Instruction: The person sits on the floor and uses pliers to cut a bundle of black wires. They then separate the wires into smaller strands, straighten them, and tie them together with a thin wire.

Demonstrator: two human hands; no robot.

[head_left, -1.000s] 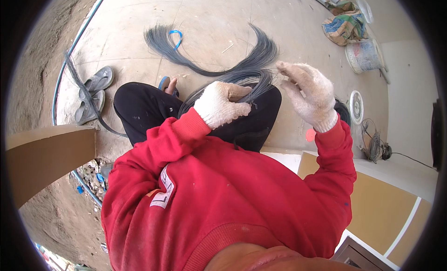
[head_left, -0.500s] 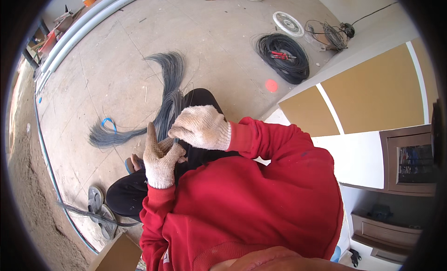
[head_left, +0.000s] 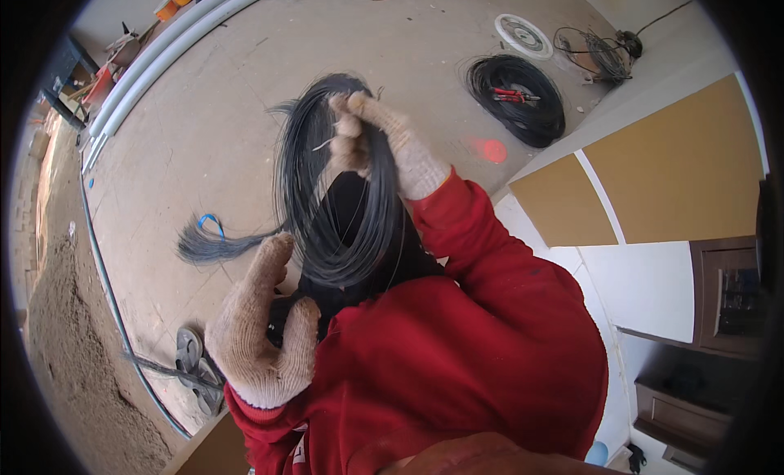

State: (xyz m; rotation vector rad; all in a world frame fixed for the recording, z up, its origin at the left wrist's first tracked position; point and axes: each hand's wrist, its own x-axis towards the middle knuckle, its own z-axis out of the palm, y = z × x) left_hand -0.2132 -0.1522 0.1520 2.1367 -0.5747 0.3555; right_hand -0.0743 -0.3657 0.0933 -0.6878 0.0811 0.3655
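Looped thin dark-grey wire bundle (head_left: 306,181), above black-trousered knee (head_left: 351,201), in closed grip of white-gloved right hand (head_left: 400,148), seemingly to hold it together; near left, white-gloved left hand (head_left: 253,332) with wide grip.

On the floor (head_left: 220,140) lie a wire bundle (head_left: 219,247), a black coil (head_left: 539,125), a white disc (head_left: 523,37) and sandals (head_left: 189,350).

The head view looks steeply down from the wearer's head, with the red sweatshirt (head_left: 465,352) close below the lens and the left gloved hand (head_left: 260,340) and right gloved hand (head_left: 388,140) beyond it. Its wide fisheye reaches out across the floor (head_left: 400,54), bending the pale pipes (head_left: 171,57) at upper left.
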